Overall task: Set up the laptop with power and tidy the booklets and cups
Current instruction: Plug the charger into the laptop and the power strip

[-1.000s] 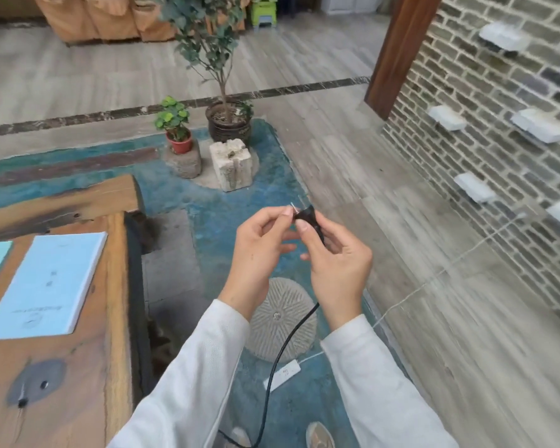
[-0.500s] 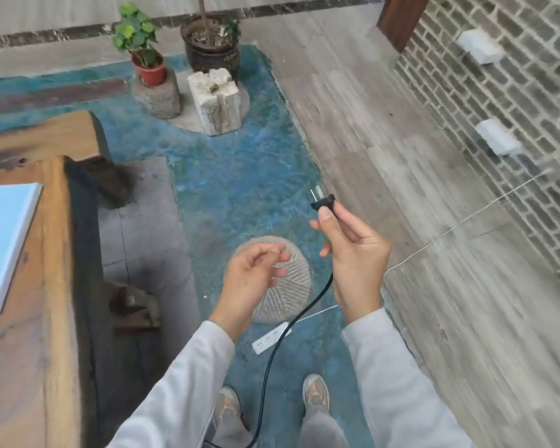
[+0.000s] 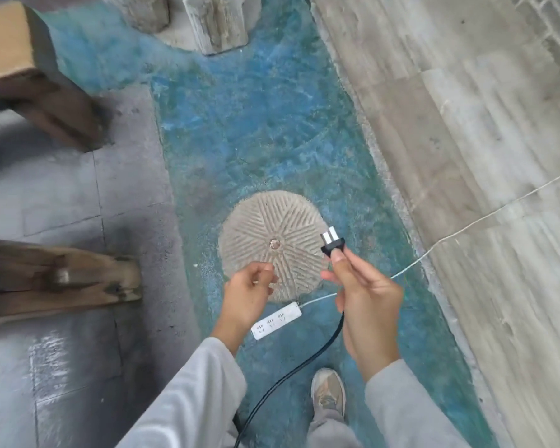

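Observation:
My right hand [image 3: 366, 292] pinches a black power plug [image 3: 332, 244] with two metal prongs pointing up and away; its black cable [image 3: 291, 373] drops down between my sleeves. My left hand [image 3: 248, 294] hovers beside it, fingers loosely curled around nothing. Directly below both hands a white power strip [image 3: 275, 320] lies on the blue floor, its thin white cord [image 3: 450, 239] running off to the right. Laptop, booklets and cups are out of view.
A round grooved stone disc [image 3: 272, 244] is set into the blue floor just beyond the strip. Wooden table legs [image 3: 62, 279] stand at the left, stone blocks [image 3: 217, 24] at the top, pale plank flooring [image 3: 466, 156] at the right. My shoe [image 3: 328, 392] is near the cable.
My head has tilted down, so the table top and plants have left the view. My left hand let go of the plug and dropped away; my right hand keeps it.

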A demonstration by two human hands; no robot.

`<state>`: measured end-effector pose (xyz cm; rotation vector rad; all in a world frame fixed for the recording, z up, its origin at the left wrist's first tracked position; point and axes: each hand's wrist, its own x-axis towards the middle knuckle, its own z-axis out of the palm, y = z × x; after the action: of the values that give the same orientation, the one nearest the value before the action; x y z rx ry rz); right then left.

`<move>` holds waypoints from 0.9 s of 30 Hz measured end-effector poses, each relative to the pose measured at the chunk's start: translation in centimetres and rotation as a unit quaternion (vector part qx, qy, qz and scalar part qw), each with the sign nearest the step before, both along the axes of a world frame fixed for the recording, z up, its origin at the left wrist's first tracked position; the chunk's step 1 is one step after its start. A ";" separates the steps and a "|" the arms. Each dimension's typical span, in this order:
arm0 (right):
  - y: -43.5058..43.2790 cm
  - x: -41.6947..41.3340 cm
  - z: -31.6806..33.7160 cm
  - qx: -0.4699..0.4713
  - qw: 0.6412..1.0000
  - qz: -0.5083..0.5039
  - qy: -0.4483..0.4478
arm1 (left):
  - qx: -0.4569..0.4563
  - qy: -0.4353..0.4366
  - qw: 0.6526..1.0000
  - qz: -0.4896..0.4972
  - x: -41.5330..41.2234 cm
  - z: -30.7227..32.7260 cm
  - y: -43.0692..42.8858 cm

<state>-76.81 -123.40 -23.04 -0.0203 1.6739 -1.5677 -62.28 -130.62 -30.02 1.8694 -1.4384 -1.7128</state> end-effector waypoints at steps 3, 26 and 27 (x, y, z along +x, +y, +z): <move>0.7 0.8 -4.8 0.022 0.999 0.016 -0.044 | 0.008 -0.049 0.998 -0.028 1.1 -6.7 0.1; 2.9 5.9 -28.1 0.087 0.974 0.124 -0.167 | 0.010 -0.367 0.840 -0.399 5.8 -43.0 9.1; 2.9 6.0 -28.4 0.090 0.974 0.124 -0.167 | -0.003 -0.379 0.832 -0.406 5.9 -43.5 9.4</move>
<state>-70.78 -120.48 -51.41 0.1188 1.4770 -1.1580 -56.40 -121.25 -73.57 2.2243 -2.8630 -1.1627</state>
